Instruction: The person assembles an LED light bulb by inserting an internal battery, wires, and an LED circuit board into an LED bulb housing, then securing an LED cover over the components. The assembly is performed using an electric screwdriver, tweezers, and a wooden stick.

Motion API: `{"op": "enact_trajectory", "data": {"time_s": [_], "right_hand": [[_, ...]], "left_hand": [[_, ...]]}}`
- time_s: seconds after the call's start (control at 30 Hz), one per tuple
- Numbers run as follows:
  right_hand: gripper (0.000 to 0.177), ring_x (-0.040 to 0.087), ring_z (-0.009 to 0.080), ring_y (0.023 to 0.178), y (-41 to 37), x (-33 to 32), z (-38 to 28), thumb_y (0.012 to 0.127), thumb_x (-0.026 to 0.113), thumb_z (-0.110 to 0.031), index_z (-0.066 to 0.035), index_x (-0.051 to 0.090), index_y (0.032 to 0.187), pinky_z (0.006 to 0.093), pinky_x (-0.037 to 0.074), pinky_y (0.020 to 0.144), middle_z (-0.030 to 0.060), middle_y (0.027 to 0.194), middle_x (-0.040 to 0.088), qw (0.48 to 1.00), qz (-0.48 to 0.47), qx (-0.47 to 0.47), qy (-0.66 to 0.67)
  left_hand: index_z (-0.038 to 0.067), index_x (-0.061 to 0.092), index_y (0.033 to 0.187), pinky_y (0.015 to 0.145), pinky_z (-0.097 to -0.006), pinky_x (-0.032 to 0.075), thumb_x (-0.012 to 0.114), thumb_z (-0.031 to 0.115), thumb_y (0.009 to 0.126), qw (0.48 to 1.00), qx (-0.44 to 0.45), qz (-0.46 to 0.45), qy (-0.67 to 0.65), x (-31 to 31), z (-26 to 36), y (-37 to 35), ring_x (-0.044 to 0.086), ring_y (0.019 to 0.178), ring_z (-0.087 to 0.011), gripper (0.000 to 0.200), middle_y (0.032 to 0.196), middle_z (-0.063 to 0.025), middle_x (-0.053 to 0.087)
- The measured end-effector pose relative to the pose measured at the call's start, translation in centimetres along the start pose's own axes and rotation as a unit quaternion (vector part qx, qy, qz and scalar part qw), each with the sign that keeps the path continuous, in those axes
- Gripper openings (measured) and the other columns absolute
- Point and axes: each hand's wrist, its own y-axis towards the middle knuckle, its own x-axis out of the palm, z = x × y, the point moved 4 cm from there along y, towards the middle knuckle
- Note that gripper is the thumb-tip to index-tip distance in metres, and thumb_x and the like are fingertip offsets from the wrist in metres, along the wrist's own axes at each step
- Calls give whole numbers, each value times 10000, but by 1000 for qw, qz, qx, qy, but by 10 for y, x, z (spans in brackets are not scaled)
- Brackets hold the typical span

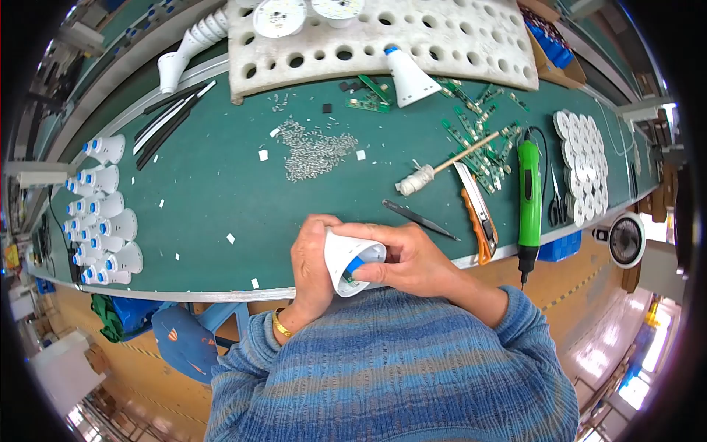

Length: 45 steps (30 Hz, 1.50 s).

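Note:
A white cone-shaped lamp housing point(340, 250) is held close to my body at the table's front edge, its wide mouth turned towards me and to the right. My left hand point(312, 261) wraps round its outer left side. My right hand point(412, 258) grips the rim, with the index finger over the top and the thumb reaching into the mouth. Inside, by the thumb tip, sits a blue part point(355, 264) with a bit of green circuit board below it. How far that part reaches into the housing is hidden.
Black tweezers point(420, 219), an orange utility knife point(479, 217) and a green electric screwdriver point(529, 191) lie to the right. Behind are loose screws point(313, 151), circuit boards point(479, 132) and a holed foam block point(317, 59). Housings point(107, 225) stand left; white discs point(585, 166) lie far right.

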Motion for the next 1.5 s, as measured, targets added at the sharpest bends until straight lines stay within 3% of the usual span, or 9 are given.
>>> {"op": "enact_trajectory", "data": {"time_s": [0.13,0.57,0.77,0.87,0.97,1.1,1.3,1.4,1.5], "right_hand": [[537,581,114,974,1,1,-2,838,688,-219,-14,497,1296,265,487,832,94,1113,629,997,-3,8,76],[481,569,101,945,5,2,-6,800,728,-147,-22,560,1233,257,486,815,69,1084,629,989,4,64,131],[471,565,110,988,10,5,-14,810,711,-117,-14,549,1240,258,478,844,73,1100,625,995,-8,65,80],[466,564,109,995,7,2,3,811,697,-85,-17,543,1246,260,481,839,80,1118,621,992,-10,49,117],[521,577,143,1025,9,4,-1,812,713,-160,11,515,1263,278,478,876,110,1174,595,993,-14,33,116],[466,574,132,1006,15,6,-17,808,700,-96,14,528,1227,278,473,866,85,1115,606,997,-22,38,-57],[430,594,113,938,16,3,-10,788,691,-72,16,544,1182,272,490,821,84,1041,629,997,-15,58,56],[427,602,111,912,20,4,-20,786,699,-88,19,552,1172,270,494,808,86,1007,641,999,-14,40,-31],[416,606,119,921,23,4,-24,790,701,-99,20,560,1163,269,492,816,87,1007,645,998,-17,57,-31]], "left_hand": [[21,553,911,610,-240,392,316,309,996,998,-23,-5,-60,1,-2,-1,479,690,-83,382,762,-28,536],[22,556,900,612,-234,391,317,311,1002,999,-17,-7,-47,-1,-7,-4,467,691,-76,388,764,-20,532],[27,558,896,614,-230,393,331,297,999,996,-23,6,-81,-3,-3,-3,468,695,-71,367,767,-18,537],[30,557,897,610,-229,396,333,306,998,996,-37,3,-85,-2,-4,-5,471,695,-69,369,769,-17,540],[31,557,898,608,-227,395,337,322,995,994,-47,9,-95,-2,-6,-4,471,694,-69,377,769,-17,540],[27,556,890,614,-233,397,334,327,994,993,-43,19,-109,-6,-8,-2,472,696,-72,388,773,-21,541],[27,556,883,623,-240,401,324,330,991,996,-45,12,-73,-6,-10,-1,477,699,-77,397,778,-25,545],[17,537,887,606,-267,437,306,344,972,995,-62,15,-81,-7,-15,-2,529,685,-117,409,774,-76,571],[12,532,877,603,-280,449,302,349,963,994,-66,21,-84,-7,-15,0,550,679,-135,418,770,-99,582]]}}
